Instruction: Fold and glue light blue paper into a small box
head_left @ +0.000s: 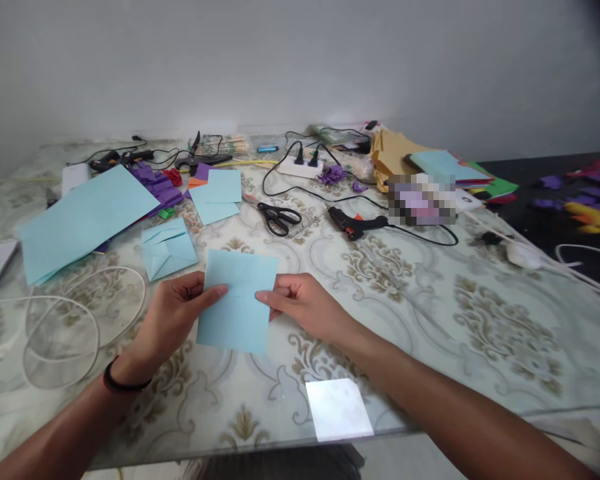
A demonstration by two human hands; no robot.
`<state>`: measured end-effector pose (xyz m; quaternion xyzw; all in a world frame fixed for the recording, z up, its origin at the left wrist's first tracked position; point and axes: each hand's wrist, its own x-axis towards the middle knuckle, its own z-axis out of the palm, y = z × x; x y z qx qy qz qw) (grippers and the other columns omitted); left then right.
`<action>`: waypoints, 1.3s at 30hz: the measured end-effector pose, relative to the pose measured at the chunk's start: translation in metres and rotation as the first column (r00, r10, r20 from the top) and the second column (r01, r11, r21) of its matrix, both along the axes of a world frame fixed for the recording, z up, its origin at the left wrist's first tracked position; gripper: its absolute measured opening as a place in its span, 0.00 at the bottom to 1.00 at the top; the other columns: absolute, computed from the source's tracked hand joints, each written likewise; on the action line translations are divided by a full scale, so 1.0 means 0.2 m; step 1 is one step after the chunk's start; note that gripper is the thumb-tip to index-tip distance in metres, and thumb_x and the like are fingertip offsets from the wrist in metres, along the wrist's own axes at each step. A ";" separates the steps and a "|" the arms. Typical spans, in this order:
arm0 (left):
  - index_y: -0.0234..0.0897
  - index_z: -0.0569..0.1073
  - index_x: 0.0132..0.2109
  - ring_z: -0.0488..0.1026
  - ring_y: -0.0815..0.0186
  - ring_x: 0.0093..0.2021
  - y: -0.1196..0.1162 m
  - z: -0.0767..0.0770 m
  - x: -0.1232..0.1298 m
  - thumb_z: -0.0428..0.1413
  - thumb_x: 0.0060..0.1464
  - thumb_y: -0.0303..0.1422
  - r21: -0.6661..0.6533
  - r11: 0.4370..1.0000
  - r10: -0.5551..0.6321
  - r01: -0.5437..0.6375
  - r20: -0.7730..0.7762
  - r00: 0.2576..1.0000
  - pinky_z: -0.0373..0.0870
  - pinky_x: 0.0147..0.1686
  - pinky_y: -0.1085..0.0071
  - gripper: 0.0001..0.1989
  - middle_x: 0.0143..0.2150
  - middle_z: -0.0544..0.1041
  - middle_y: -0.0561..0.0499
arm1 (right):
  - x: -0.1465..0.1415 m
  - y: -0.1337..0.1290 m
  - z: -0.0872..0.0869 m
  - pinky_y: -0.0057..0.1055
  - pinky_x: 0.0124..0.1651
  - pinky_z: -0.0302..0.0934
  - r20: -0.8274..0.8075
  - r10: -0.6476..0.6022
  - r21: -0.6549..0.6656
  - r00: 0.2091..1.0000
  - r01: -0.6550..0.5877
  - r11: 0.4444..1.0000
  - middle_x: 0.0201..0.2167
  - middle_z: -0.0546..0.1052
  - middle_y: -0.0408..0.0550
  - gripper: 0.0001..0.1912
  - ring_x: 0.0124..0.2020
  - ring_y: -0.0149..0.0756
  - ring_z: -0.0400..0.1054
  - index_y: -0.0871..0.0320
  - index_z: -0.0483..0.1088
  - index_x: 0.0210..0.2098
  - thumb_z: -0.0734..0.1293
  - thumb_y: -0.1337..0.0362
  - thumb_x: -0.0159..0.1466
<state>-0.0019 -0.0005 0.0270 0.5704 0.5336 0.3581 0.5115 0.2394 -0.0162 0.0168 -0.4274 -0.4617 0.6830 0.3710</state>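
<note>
A light-blue square of paper with a faint crease across its middle is held up over the table. My left hand pinches its left edge, thumb in front and fingers behind. At the right edge my right hand grips it the same way. Just beyond my left hand lies a folded light-blue paper piece with triangular flaps. Smaller light-blue paper pieces rest farther back, and black-handled scissors lie beyond the held square.
Large light-blue sheets and purple paper strips occupy the left. A black glue gun with its cord lies right of centre, below a white power strip. White cable loops lie at left. Brown envelopes are stacked at back right.
</note>
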 end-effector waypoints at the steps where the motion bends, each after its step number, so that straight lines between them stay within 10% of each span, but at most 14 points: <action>1: 0.37 0.81 0.32 0.67 0.68 0.28 0.00 0.00 0.00 0.70 0.53 0.47 -0.005 1.000 -0.003 0.003 0.010 1.000 0.63 0.24 0.76 0.17 0.28 0.76 0.54 | 0.00 0.00 0.00 0.35 0.45 0.75 0.000 0.000 0.004 1.000 0.000 1.000 0.28 0.83 0.44 0.20 0.32 0.35 0.78 0.58 0.79 0.32 0.81 0.48 0.56; 13: 0.36 0.83 0.39 0.74 0.63 0.30 0.01 0.00 0.00 0.68 0.54 0.51 -0.144 0.985 -0.098 0.100 0.020 0.995 0.70 0.27 0.72 0.21 0.35 0.82 0.49 | 0.02 0.00 0.02 0.36 0.45 0.77 0.025 0.006 0.065 1.000 -0.008 0.998 0.26 0.80 0.41 0.22 0.32 0.36 0.79 0.57 0.74 0.28 0.79 0.45 0.58; 24: 0.37 0.65 0.25 0.53 0.72 0.24 0.01 -0.02 -0.02 0.63 0.56 0.56 -0.069 0.981 -0.195 0.184 -0.250 0.948 0.49 0.21 0.74 0.29 0.23 0.59 0.58 | 0.08 0.03 0.06 0.36 0.43 0.77 0.031 -0.117 0.171 0.993 0.110 0.979 0.25 0.80 0.42 0.22 0.30 0.34 0.78 0.57 0.76 0.28 0.77 0.45 0.61; 39: 0.35 0.83 0.38 0.77 0.62 0.27 0.00 -0.02 0.01 0.70 0.48 0.53 -0.354 0.915 -0.203 0.192 0.005 0.979 0.73 0.26 0.70 0.24 0.32 0.83 0.47 | 0.06 0.02 0.06 0.36 0.42 0.76 0.031 -0.186 0.227 0.982 0.174 0.958 0.27 0.80 0.42 0.19 0.31 0.35 0.76 0.55 0.77 0.32 0.76 0.46 0.62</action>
